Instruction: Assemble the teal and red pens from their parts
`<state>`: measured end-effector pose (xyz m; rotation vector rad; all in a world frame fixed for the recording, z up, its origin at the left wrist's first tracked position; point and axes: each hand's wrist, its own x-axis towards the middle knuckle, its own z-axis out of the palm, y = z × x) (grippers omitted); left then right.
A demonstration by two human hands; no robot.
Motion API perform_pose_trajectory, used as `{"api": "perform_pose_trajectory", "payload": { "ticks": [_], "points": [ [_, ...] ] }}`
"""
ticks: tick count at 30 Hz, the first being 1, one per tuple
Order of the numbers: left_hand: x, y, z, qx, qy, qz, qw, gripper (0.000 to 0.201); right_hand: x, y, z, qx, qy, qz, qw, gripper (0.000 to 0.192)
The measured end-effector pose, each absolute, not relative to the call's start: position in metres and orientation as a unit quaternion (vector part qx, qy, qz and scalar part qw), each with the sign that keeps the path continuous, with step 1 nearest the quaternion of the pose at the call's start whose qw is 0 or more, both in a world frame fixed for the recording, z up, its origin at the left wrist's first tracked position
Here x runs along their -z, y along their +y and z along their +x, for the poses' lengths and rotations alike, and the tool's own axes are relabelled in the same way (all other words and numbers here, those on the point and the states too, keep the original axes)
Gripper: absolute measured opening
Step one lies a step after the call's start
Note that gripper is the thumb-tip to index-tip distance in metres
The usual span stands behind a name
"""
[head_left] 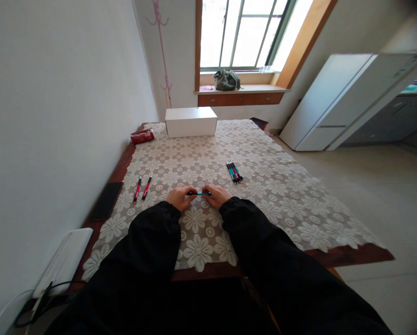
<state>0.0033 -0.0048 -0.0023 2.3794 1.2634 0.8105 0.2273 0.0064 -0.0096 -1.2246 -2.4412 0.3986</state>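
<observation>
Two hands meet over the worktop (285,186): left hand (179,197) and right hand (215,196) each closed on one end of a teal pen (201,193), held level just above the cloth. Red pens (142,189) lie left; pen bundle (234,171) right.

pen (199,193) ends hidden, cabinet (413,111) blurred

Bright daylight from overexposed window (250,32); wide-angle bending at edges; top-right corner blurred, dark.
</observation>
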Motion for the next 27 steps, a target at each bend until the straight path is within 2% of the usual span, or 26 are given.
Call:
{"api": "perform_pose_trajectory", "payload": {
  "ticks": [10, 14, 27],
  "points": [
    [0.0013, -0.0061, 0.0036, -0.293, 0.441, 0.831, 0.169, 0.017, 0.0081, 0.0047, 0.2264, -0.134, -0.865, -0.444, 0.194, 0.026],
    [0.0015, -0.0056, 0.0034, -0.290, 0.434, 0.836, 0.167, 0.017, 0.0085, 0.0058, 0.2267, -0.130, -0.869, -0.438, 0.188, 0.018],
    [-0.0010, -0.0075, 0.0044, -0.310, 0.443, 0.824, 0.172, 0.015, 0.0085, 0.0052, 0.2268, -0.119, -0.871, -0.439, 0.187, 0.022]
  ]
}}
